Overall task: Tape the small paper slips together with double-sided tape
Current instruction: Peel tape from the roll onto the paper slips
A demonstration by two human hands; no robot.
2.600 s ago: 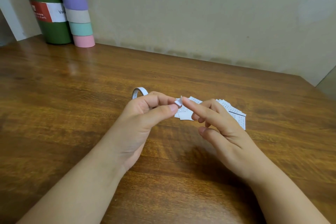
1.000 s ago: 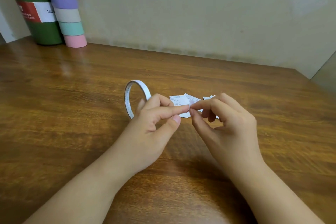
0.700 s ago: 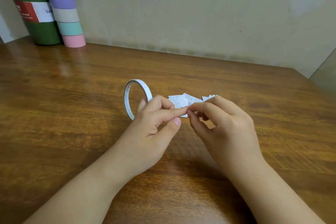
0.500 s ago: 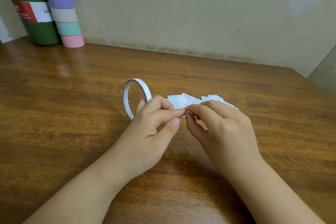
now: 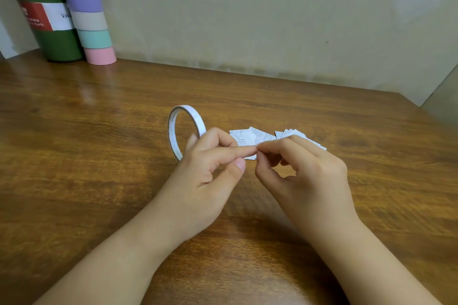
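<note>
A small white piece of tape is pinched between the fingertips of the left hand and the right hand, just above the wooden table; whether it is a tape piece or its backing liner cannot be told for certain at this size. The left hand's remaining fingers are curled round the lower edge of the tape roll, which is held upright on its rim at the left of the hands. The paper slips lie fanned on the table just beyond the fingertips, some partly hidden by the right hand. The step in hand is judged to be the separating of a short tape piece or the peeling of its liner. It would be done well if the piece were gripped only at its very edge, so that little adhesive is fouled by skin, and if the pull were kept slow and flat so that the piece is not curled onto itself. The roll should be steadied throughout, and the slips left undisturbed until the piece is free.
</note>
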